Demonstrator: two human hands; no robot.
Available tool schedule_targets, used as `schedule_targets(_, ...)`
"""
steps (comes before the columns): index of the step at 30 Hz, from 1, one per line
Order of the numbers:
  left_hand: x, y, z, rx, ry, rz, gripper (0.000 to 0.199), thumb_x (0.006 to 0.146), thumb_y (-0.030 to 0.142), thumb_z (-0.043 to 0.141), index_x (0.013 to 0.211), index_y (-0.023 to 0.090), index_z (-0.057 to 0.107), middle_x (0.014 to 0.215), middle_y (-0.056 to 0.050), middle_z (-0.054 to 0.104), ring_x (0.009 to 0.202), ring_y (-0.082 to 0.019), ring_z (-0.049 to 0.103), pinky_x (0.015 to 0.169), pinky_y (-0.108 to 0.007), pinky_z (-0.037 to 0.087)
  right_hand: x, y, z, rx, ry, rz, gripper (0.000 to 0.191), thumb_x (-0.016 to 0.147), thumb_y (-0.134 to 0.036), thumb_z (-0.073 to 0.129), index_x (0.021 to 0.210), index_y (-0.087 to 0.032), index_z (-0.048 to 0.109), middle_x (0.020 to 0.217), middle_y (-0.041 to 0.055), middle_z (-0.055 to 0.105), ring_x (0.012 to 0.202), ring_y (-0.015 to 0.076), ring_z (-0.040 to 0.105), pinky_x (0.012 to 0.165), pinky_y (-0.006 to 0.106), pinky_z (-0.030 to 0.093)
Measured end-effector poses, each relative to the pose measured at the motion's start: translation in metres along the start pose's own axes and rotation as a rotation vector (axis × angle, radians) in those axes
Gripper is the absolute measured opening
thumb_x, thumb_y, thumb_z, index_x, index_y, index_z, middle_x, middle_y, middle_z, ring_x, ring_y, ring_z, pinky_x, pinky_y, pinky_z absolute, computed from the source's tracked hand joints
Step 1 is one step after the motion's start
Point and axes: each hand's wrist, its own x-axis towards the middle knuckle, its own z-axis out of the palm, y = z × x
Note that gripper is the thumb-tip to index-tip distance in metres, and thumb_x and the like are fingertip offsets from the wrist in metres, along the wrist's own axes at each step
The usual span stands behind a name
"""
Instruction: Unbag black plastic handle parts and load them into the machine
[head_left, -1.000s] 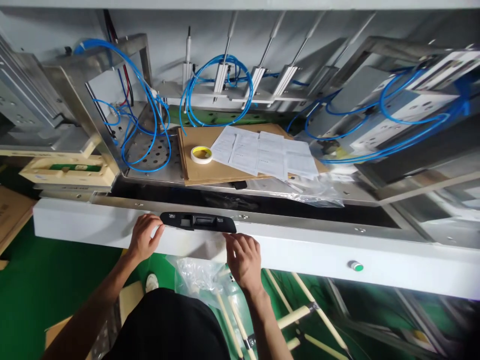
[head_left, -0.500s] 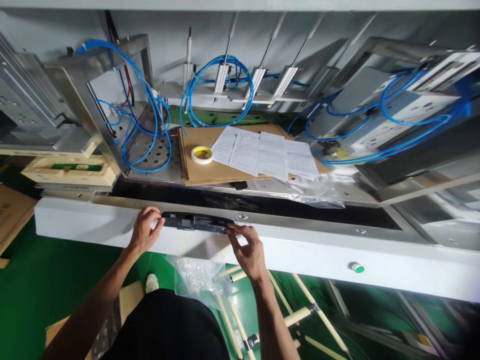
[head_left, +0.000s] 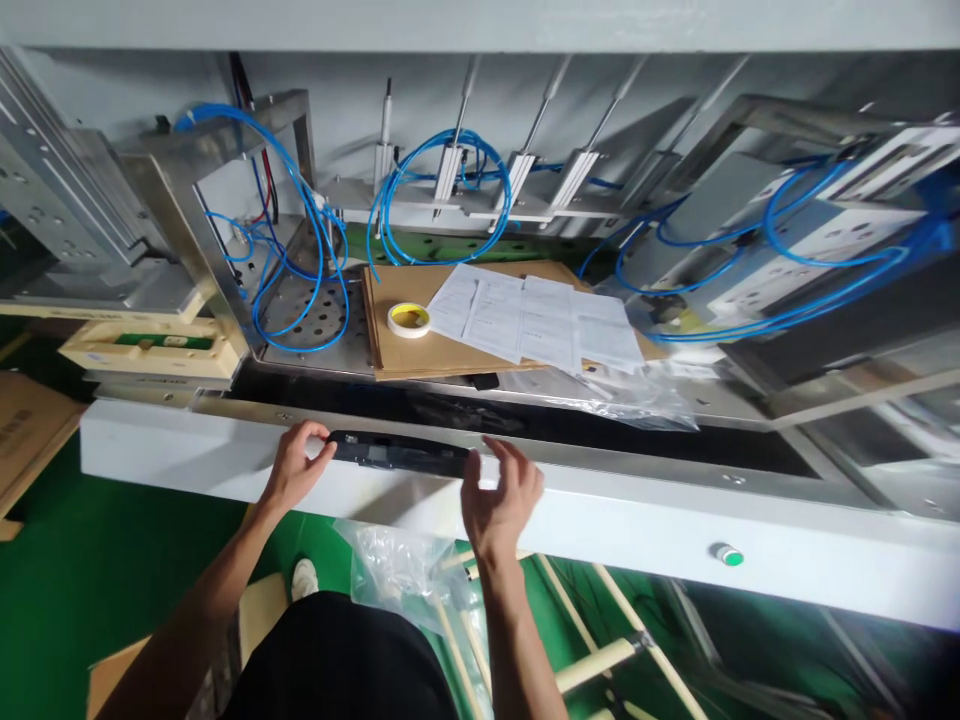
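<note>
A long, narrow black plastic part (head_left: 401,453) spans the gap between my hands, just above the white front ledge of the machine. My left hand (head_left: 296,465) pinches its left end between thumb and fingers. At the right end, my right hand (head_left: 499,490) has its thumb and fingers apart. The thumb is beside the tip of the part, and whether it touches is unclear. Small raised details show along the part's upper face, though its exact kind is hard to make out.
Behind the ledge (head_left: 637,515) lie cardboard sheets (head_left: 390,350), paper sheets (head_left: 551,320), a tape roll (head_left: 409,320) and clear plastic film (head_left: 660,395). Coiled blue hoses (head_left: 502,170) and metal cylinders (head_left: 574,178) stand further back. A green button (head_left: 729,555) sits on the ledge's front right.
My right hand has loosened from the right end of the black part, its fingers spreading upward. The left hand keeps its pinch. The whole view has shifted slightly downward.
</note>
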Motion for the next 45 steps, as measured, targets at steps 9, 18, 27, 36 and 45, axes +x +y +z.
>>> schedule_targets(9, -0.024, 0.025, -0.001, 0.272, 0.044, 0.389, 0.04, 0.101, 0.036, 0.064, 0.138, 0.021, 0.062, 0.14, -0.015, 0.069, 0.133, -0.034, 0.062, 0.116, -0.052, 0.047, 0.008, -0.058, 0.032, -0.07, -0.495, -0.216, 0.02, 0.108, -0.027, 0.053, 0.113, -0.025, 0.073, 0.103, 0.0068, 0.071, 0.094, 0.0242, 0.055, 0.083, 0.039, 0.036)
schedule_targets(18, -0.015, 0.024, 0.032, 0.488, -0.3, 0.606, 0.052, 0.105, 0.029, 0.055, 0.155, 0.019, 0.05, 0.154, -0.015, 0.06, 0.142, -0.032, 0.058, 0.12, -0.051, 0.046, 0.017, -0.059, 0.03, -0.083, -0.569, -0.204, 0.025, 0.111, -0.03, 0.047, 0.106, -0.023, 0.071, 0.101, 0.0085, 0.071, 0.094, 0.0264, 0.057, 0.082, 0.041, 0.037)
schedule_targets(27, 0.001, 0.03, 0.018, 0.442, -0.422, 0.617, 0.047, 0.103, 0.037, 0.06, 0.145, 0.017, 0.057, 0.142, -0.017, 0.067, 0.128, -0.031, 0.063, 0.107, -0.046, 0.051, -0.008, -0.06, -0.008, 0.059, -0.486, -0.351, 0.034, 0.104, -0.039, 0.062, 0.134, -0.023, 0.066, 0.122, 0.0105, 0.072, 0.112, 0.0284, 0.058, 0.1, 0.044, 0.042)
schedule_targets(36, 0.022, 0.044, 0.007, 0.367, -0.568, 0.602, 0.043, 0.095, 0.024, 0.067, 0.137, 0.017, 0.059, 0.133, -0.015, 0.07, 0.123, -0.031, 0.065, 0.107, -0.046, 0.054, -0.012, -0.057, 0.0, -0.061, -0.58, -0.426, 0.042, 0.104, -0.012, 0.049, 0.144, -0.022, 0.059, 0.118, 0.0126, 0.073, 0.104, 0.0281, 0.06, 0.088, 0.041, 0.044)
schedule_targets(45, 0.031, 0.046, 0.002, 0.274, -0.508, 0.588, 0.045, 0.096, 0.025, 0.063, 0.139, 0.02, 0.052, 0.126, -0.014, 0.069, 0.114, -0.031, 0.068, 0.098, -0.045, 0.058, 0.004, -0.062, 0.003, -0.064, -0.627, -0.396, 0.034, 0.097, -0.017, 0.055, 0.13, -0.014, 0.062, 0.102, 0.0116, 0.07, 0.095, 0.0287, 0.055, 0.084, 0.042, 0.04)
